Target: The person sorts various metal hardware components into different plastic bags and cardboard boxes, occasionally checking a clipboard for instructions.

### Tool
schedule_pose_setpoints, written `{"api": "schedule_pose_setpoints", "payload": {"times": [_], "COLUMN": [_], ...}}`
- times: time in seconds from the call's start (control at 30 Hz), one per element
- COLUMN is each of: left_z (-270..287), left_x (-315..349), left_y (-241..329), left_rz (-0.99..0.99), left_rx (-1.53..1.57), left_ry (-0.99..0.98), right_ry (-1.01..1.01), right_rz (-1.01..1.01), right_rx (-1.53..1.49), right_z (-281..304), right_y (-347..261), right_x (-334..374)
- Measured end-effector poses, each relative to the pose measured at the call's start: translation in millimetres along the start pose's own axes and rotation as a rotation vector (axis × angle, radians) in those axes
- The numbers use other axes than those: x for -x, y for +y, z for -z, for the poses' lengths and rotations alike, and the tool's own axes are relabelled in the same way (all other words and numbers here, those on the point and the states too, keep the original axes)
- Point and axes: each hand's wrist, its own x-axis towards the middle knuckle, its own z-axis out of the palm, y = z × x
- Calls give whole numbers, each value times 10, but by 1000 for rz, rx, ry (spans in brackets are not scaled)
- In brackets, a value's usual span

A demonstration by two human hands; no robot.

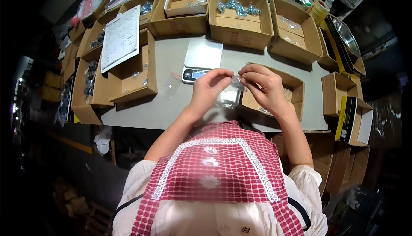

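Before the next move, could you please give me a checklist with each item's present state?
1. Small clear plastic bag pinched by left hand and right hand: ok.
2. Bag's mouth sealed: cannot tell; fingers cover it.
3. White-and-silver digital scale display lit: ok, blue.
4. Open brown cardboard box beside the right hand: ok.
5. White clipboard off the left-side brown cardboard boxes: not ok, it lies across them.

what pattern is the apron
The apron is red-and-white checked, with white lace trim and white flowers down the middle; it shows best in the head view.
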Motion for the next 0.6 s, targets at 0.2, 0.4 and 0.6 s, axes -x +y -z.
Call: {"api": "schedule_pose_setpoints", "payload": {"times": [0.2, 0.4, 0.6], "left_z": [8, -54, -3], "left_x": [-55, -93, -128], "left_y": [146, 60, 209], "left_rz": [-129, -100, -65], "left_rx": [-61, 77, 100], "left_ry": [-34, 4, 47], "right_ry": [88, 82, -29], "right_rz": [59, 71, -63], "right_rx": [-22, 1, 124], "right_z": [11, 33, 46], "right_y": [-46, -84, -61], "right_x": [-91, -76, -98]}}
